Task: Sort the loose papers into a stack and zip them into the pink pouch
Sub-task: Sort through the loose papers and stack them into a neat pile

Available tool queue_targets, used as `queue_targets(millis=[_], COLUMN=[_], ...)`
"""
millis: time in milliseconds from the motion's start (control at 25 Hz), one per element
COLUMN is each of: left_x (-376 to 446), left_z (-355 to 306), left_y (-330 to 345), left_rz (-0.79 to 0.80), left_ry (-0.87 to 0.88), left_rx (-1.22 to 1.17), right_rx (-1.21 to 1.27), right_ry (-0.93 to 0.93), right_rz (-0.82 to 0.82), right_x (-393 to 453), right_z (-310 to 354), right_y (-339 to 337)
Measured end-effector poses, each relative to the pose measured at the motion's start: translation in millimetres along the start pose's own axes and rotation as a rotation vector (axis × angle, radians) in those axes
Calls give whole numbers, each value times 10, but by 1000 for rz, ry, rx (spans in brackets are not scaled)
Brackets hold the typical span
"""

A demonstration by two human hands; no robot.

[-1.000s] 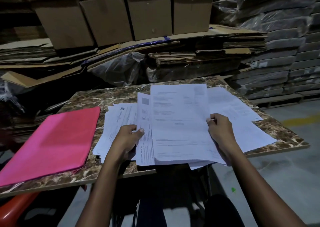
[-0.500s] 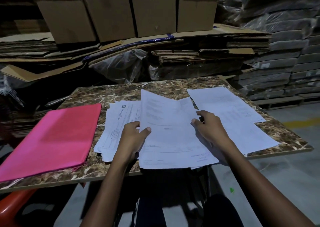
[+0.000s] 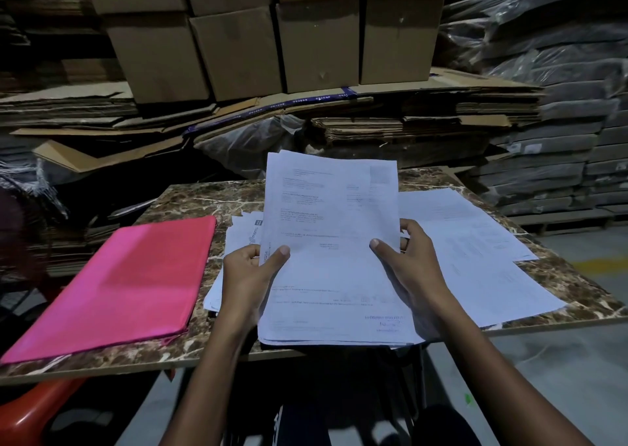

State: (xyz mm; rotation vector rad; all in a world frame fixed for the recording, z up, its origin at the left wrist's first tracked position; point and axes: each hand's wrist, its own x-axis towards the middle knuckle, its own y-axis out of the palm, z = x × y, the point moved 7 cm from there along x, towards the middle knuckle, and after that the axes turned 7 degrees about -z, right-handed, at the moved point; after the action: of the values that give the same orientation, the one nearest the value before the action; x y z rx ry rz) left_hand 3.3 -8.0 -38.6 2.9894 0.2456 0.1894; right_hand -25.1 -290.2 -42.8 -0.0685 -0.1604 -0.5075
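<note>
A sheaf of white printed papers (image 3: pixel 331 241) is raised off the table and tilted toward me. My left hand (image 3: pixel 249 275) grips its left edge, thumb on the front. My right hand (image 3: pixel 406 262) grips its right edge the same way. More loose sheets (image 3: pixel 475 252) lie spread on the table to the right, and a few others (image 3: pixel 239 233) peek out behind my left hand. The pink pouch (image 3: pixel 125 286) lies flat on the left part of the table, apart from both hands.
The brown marble-patterned table (image 3: pixel 204 197) ends just in front of me. Stacked cardboard boxes (image 3: pixel 272 38) and flattened cartons (image 3: pixel 407 112) rise behind it. Wrapped dark bundles (image 3: pixel 550 123) are piled at the right. An orange chair (image 3: pixel 37 408) shows at the lower left.
The sheets lay on the table under both hands before. Now both hands have gathered them and lifted the sheaf upright off the table.
</note>
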Motion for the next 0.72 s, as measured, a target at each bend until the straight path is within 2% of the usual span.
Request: queue_targets(millis=[240, 400, 560, 720], left_x=[159, 182, 203, 323], left_z=[34, 41, 5, -188], left_y=[-144, -224, -293, -440], left_rz=[17, 8, 0, -182], left_ry=[48, 39, 128, 308], left_rx=[30, 56, 273, 670], right_rx=[-87, 51, -109, -233], right_ry=[-103, -20, -87, -112], right_rz=[-165, -74, -67, -54], right_x=[43, 49, 63, 137], right_z=[132, 41, 96, 96], right_y=[-31, 109, 288, 555])
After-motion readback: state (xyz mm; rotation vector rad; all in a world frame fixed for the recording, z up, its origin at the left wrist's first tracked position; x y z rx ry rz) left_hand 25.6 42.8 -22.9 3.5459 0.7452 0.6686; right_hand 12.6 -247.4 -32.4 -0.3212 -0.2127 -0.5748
